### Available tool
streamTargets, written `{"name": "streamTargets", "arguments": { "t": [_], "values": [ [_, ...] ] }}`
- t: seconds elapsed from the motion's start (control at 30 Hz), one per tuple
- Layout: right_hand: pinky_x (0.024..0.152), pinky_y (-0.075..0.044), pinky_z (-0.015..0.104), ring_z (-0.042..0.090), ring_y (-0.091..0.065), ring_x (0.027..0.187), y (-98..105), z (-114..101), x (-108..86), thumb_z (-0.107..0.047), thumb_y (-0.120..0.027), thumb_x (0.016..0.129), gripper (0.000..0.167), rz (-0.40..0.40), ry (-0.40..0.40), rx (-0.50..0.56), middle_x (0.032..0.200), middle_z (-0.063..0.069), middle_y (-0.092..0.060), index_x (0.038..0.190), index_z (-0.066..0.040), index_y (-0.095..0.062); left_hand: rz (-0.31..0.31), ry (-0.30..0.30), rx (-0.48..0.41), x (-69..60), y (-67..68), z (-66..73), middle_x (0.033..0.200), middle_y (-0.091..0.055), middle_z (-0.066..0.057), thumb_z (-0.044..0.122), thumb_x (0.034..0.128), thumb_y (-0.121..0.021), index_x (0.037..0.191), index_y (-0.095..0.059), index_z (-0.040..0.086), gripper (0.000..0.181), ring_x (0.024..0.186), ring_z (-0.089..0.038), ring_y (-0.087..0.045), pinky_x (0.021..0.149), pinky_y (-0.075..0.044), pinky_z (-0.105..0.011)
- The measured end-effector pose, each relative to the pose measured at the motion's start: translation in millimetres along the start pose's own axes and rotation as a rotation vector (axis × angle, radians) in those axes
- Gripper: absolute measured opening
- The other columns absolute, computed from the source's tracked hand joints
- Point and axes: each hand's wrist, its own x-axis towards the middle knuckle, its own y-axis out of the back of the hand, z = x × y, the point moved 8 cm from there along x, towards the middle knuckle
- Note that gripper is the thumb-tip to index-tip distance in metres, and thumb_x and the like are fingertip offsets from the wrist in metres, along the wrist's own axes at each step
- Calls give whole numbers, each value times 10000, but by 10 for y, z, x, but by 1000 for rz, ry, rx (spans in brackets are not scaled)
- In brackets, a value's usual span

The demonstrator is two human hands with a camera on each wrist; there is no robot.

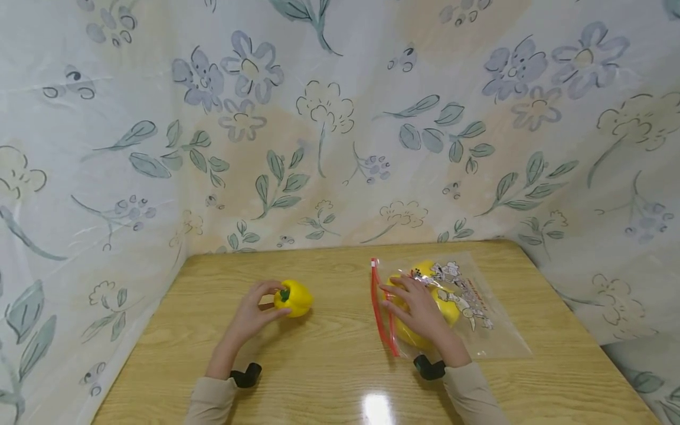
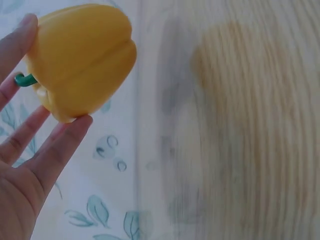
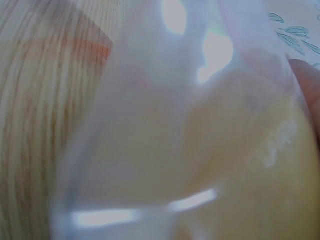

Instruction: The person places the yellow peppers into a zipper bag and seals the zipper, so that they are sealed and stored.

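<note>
A yellow bell pepper (image 1: pixel 298 298) with a green stem is held in my left hand (image 1: pixel 254 313), at the left of the table in the head view. Thumb and fingers grip it around the stem end; the left wrist view shows the pepper (image 2: pixel 85 60) between the fingertips. My right hand (image 1: pixel 422 310) lies over a clear zip bag (image 1: pixel 496 330) with a red zipper edge, its fingers bent on the film near the opening. Several yellow, pepper-like pieces (image 1: pixel 448 307) show inside. In the right wrist view the bag's film (image 3: pixel 145 125) hides most of the fingers.
The wood-grain table (image 1: pixel 329 378) has its far edge against a floral cloth (image 1: pixel 329 147) that also hangs at both sides. Black wrist mounts (image 1: pixel 247 375) sit at both wrists. A bright reflection shows near the front of the table.
</note>
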Motion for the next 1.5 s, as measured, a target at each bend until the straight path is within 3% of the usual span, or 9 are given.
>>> {"name": "streamTargets", "arguments": {
  "t": [0.13, 0.37, 0.47, 0.77, 1.1, 1.33, 1.5],
  "values": [
    [1067, -260, 552, 321, -360, 1306, 2, 6, 3, -409, -606, 877, 378, -2, -2, -4, 1301, 68, -534, 1223, -257, -617, 0, 15, -18, 24, -79, -9, 1166, -484, -157, 87, 742, -768, 1147, -568, 42, 454, 1063, -359, -513, 804, -528, -476],
    [1070, -253, 556, 326, -349, 1315, -20, 22, 6, -415, -601, 879, 383, -10, -3, -10, 1306, 71, -531, 1231, -263, -611, 1, 13, -26, 69, -219, -222, 1176, -493, -44, 235, 727, -782, 1133, -575, 190, 459, 1065, -275, -517, 789, -550, -371],
    [1071, -254, 554, 323, -349, 1315, -26, 26, 7, -411, -604, 878, 381, -12, -8, -13, 1307, 67, -530, 1231, -266, -611, -2, 6, -48, 74, -267, -226, 1193, -493, -46, 265, 724, -784, 1130, -579, 204, 459, 1064, -283, -519, 787, -551, -375],
    [1068, -256, 558, 329, -354, 1312, -24, 8, 6, -417, -595, 883, 382, -15, -6, -11, 1306, 66, -531, 1233, -264, -609, -26, 61, -96, 70, -415, -225, 1199, -494, -11, 292, 719, -785, 1125, -574, 241, 460, 1093, -250, -517, 805, -545, -341],
    [1057, -278, 547, 313, -390, 1282, -17, 17, 12, -411, -601, 881, 374, 5, 13, -22, 1291, 65, -536, 1223, -262, -617, -63, 75, -131, 129, -648, -149, 1200, -491, -67, 163, 725, -790, 1129, -574, 166, 459, 1101, -316, -508, 826, -524, -468],
    [1068, -263, 546, 314, -369, 1301, -31, 23, 13, -407, -603, 880, 376, -8, 1, -21, 1299, 62, -532, 1230, -269, -612, -134, 47, -164, 130, -754, 159, 1201, -484, -161, 108, 762, -759, 1165, -539, 30, 466, 1098, -376, -501, 844, -507, -503],
    [1074, -257, 540, 305, -355, 1310, -35, 29, 12, -418, -602, 878, 382, -13, -11, -25, 1303, 51, -527, 1234, -280, -606, -179, 54, -205, 156, -849, 182, 1226, -485, -152, 82, 759, -756, 1173, -530, 28, 474, 1116, -383, -493, 848, -510, -486]
  ]
}}
